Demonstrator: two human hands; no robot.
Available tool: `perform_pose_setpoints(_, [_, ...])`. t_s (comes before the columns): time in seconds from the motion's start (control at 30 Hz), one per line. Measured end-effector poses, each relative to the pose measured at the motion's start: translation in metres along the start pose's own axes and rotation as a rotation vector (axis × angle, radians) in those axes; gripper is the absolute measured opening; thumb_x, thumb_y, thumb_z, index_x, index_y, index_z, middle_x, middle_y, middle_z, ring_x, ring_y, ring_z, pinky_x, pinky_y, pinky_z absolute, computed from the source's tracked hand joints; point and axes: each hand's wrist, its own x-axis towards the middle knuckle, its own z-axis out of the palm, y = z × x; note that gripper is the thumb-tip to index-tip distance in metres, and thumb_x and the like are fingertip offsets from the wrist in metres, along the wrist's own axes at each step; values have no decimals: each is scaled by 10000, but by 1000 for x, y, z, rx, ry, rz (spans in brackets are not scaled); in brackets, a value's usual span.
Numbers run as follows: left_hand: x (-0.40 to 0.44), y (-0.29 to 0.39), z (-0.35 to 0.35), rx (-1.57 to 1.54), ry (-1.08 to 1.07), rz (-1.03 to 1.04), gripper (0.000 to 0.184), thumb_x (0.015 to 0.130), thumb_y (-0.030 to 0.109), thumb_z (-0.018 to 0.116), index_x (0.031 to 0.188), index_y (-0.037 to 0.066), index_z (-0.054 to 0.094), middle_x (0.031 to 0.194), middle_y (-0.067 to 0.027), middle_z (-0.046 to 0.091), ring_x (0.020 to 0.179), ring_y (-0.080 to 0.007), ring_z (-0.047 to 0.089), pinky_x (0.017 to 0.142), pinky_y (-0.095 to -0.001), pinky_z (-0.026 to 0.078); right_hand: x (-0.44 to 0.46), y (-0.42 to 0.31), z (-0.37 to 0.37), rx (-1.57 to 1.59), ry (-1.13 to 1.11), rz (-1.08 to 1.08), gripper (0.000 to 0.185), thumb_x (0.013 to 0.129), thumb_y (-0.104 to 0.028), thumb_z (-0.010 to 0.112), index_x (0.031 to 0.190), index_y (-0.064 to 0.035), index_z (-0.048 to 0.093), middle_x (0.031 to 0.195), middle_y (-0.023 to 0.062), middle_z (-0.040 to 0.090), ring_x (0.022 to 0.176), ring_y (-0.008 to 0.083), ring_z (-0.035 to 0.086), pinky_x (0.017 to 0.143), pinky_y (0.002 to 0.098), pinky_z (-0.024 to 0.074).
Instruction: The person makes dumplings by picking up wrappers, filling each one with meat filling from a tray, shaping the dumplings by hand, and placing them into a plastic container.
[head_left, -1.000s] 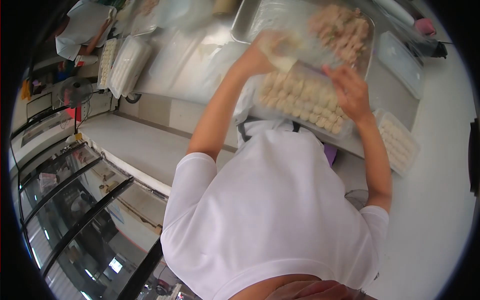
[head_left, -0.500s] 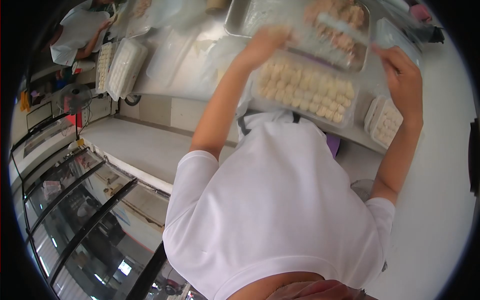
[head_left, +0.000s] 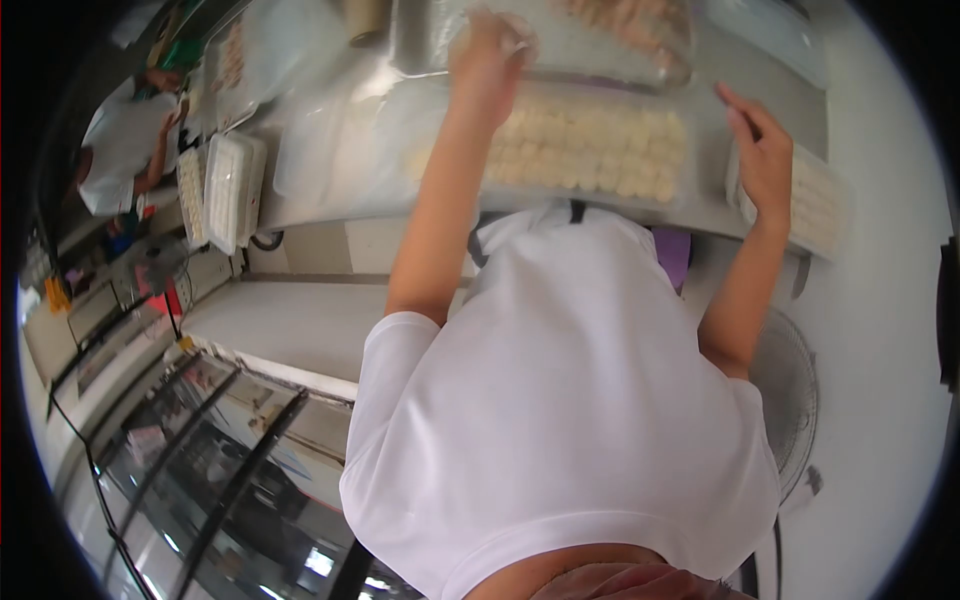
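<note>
Since everything sits on one long metal surface point(head_left: 740, 75), I'd worry about its near edge first. A shallow metal tray point(head_left: 404, 35) sits at the top of the frame with a pinkish mix point(head_left: 635, 25) towards its right side. Just below it, in the upper middle, is a long clear container point(head_left: 690, 160) with packed rows of pale round pieces point(head_left: 590, 145). It's pretty near that edge, so a bump from the tray or a forearm could shove it over, imo. The left forearm reaches across its left end too, and if it dips it could squash a few pieces.

A smaller container point(head_left: 815, 205) is at the right, partly behind the right hand point(head_left: 765, 165). That wrist could catch its rim on a quick swing. The right hand looks empty, index finger and thumb apart.

The left hand point(head_left: 485, 55) is over the metal tray, fingers bunched, but it's too blurry to tell if they're actually closed on anything. There's a whitish bit point(head_left: 518, 38) by the fingertips; if it's loose, a fast move might drop it.
</note>
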Motion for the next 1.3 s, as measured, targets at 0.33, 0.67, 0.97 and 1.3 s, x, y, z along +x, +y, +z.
perform_pose_setpoints(0.33, [-52, -69, 35, 875, -240, -186, 230, 956, 191, 599, 873, -17, 654, 803, -61, 642, 726, -100, 562, 621, -277, 461, -42, 25, -15, 2, 108, 149, 269, 969, -103, 586, 1218, -50, 673, 1121, 59, 711, 970, 104, 622, 892, 238, 469])
perform_pose_setpoints(0.67, [-59, -85, 47, 1317, -410, 347, 349, 825, 109, 651, 1138, -36, 598, 956, -210, 635, 843, -357, 633, 780, -425, 507, -47, 32, -16, -7, 139, 117, 267, 963, -96, 594, 1212, -53, 677, 1081, 54, 715, 926, 102, 611, 878, 235, 469])
perform_pose_setpoints(0.97, [-48, -99, 55, 1553, -549, 334, 301, 826, 212, 719, 1077, 50, 681, 954, -141, 660, 915, -337, 640, 794, -423, 524, -47, 33, -11, 21, 107, 137, 274, 959, -88, 598, 1220, -52, 672, 1094, 53, 708, 904, 93, 593, 865, 228, 463])
perform_pose_setpoints(1.3, [-55, -71, 42, 1554, -518, 415, 337, 781, 108, 690, 1114, 63, 666, 993, -137, 659, 996, -350, 619, 827, -427, 518, -39, 37, -3, 83, 102, 173, 272, 969, -111, 599, 1226, -55, 671, 1117, 34, 701, 902, 78, 575, 866, 225, 457])
